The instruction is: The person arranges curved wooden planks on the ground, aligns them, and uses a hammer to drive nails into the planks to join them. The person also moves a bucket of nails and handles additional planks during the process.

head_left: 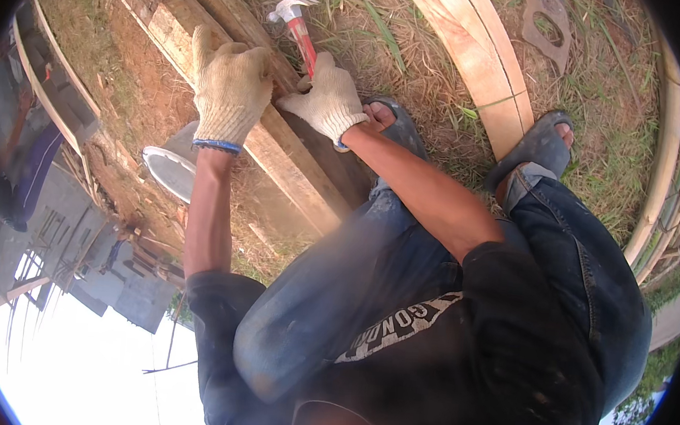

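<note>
My left hand [228, 85], in a pale knit glove, lies flat with its fingers spread on a long wooden plank [295, 169] that runs diagonally across the ground. My right hand [329, 100], gloved the same way, is closed around the red handle of a claw hammer [295, 19]. The hammer's steel head points up and left, above the plank's far edge. Both hands sit close together on the plank. My knees in blue jeans are bent below them.
A second pale curved board [479, 64] lies on the dry grass to the right. My feet in grey sandals [537, 148] rest beside it. A white round object [169, 169] sits left of the plank. Bare red soil and more timber lie to the left.
</note>
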`<state>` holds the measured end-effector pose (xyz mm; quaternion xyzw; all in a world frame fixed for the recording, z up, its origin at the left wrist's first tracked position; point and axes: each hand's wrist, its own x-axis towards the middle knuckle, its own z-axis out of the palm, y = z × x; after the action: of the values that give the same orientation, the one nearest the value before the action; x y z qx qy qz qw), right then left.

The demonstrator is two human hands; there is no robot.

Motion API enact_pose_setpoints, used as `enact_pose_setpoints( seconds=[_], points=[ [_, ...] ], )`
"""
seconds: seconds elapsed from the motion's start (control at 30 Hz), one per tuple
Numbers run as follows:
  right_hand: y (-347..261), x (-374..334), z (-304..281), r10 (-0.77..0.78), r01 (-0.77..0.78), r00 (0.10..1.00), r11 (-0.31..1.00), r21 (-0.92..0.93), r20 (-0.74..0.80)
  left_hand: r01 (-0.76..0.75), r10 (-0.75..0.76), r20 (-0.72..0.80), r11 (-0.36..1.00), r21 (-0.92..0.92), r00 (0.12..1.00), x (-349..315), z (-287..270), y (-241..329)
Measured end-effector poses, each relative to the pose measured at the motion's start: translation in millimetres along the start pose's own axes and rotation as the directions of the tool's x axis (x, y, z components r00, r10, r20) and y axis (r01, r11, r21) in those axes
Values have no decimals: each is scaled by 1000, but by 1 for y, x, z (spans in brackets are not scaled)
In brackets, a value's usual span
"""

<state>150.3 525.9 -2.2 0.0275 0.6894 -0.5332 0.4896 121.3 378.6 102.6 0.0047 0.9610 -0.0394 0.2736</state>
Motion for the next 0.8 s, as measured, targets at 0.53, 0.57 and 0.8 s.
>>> enact_pose_setpoints(
  seconds=[0.53,0.57,0.8],
  points=[
    [11,-10,23,27,-24,998,998,51,-58,101,-105,-74,994,-48,992,-6,17,0],
    [12,-11,24,12,-9,998,999,46,-62,96,-102,-89,993,-61,991,-7,18,-1],
    [15,-10,18,-4,7,999,997,75,-50,-1,2,33,1000,-9,999,6,6,-9]
  ],
)
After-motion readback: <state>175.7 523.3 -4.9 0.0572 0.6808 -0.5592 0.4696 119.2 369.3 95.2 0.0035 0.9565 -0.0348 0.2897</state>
